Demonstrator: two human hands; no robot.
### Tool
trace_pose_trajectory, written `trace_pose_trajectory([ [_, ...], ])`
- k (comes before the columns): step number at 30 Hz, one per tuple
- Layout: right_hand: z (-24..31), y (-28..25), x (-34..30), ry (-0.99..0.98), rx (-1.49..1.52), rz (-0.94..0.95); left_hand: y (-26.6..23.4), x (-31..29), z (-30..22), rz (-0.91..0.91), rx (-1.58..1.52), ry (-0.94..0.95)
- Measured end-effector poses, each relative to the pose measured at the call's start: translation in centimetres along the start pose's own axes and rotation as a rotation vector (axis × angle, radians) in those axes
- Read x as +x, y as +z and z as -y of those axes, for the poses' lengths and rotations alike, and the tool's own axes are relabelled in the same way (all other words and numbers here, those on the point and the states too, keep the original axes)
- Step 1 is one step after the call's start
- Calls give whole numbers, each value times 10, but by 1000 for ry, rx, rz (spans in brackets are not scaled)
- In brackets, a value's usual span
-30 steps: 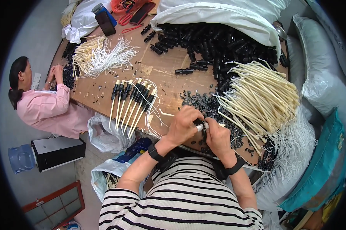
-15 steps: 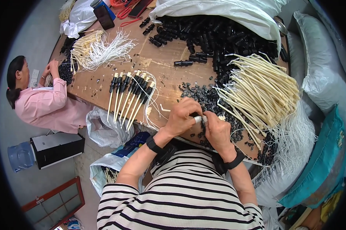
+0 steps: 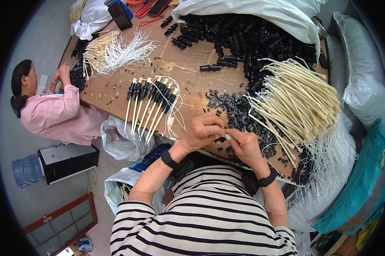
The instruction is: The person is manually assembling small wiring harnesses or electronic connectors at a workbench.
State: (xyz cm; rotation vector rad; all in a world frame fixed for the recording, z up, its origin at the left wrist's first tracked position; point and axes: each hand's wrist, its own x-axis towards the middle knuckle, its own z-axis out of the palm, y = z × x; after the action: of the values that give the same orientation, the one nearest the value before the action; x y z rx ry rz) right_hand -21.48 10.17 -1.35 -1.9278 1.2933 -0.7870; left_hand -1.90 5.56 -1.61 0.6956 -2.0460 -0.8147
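Over the table's front edge, my left hand [image 3: 204, 131] and my right hand [image 3: 246, 147] meet with pinched fingers. A bit of something small and dark shows beneath the left fingertips, but its kind is hidden. White coverings show on fingertips where the hands meet. Just beyond lie many small black plastic pieces [image 3: 239, 112] in a loose heap. Left of my hands, several cream rods with black sleeves [image 3: 146, 89] lie in a fanned row, thin white cords looping beside them. A thick bundle of cream rods [image 3: 299, 100] lies to the right, its white cords [image 3: 333, 143] hanging down.
Black ribbed connectors [image 3: 252, 42] spill from a white sack [image 3: 261, 13] at the back. Another cream bundle [image 3: 103, 51] lies far left, near a phone [image 3: 121, 18]. A person in pink [image 3: 58, 106] works at the left edge. Full sacks [image 3: 363, 59] crowd the right; an open white bag [image 3: 124, 141] stands below left.
The view has shifted slightly, so the whole scene sits a little further right. My hands stay together at the edge; my fingers have closed in, covering more of the dark piece.
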Motion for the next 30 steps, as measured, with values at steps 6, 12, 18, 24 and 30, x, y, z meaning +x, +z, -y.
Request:
trace_pose_trajectory([
  [6, 1, -8, 5, 69, 118, -3, 0, 13, 4, 66, -67, -88],
  [12, -3, -9, 0, 273, 237, -213, -16, 26, 73, -40, 450, -306],
  [18, -16, -7, -5, 424, 286, -261, -30, 16, 64, -94, 272, -614],
  [24, -18, 4, 6, 532, 315, -276, 27, 17, -5, -223, -390, -693],
  [30, -16, 4, 4, 554, 804, -190, 64, 20, -10, -390, 170, -371],
])
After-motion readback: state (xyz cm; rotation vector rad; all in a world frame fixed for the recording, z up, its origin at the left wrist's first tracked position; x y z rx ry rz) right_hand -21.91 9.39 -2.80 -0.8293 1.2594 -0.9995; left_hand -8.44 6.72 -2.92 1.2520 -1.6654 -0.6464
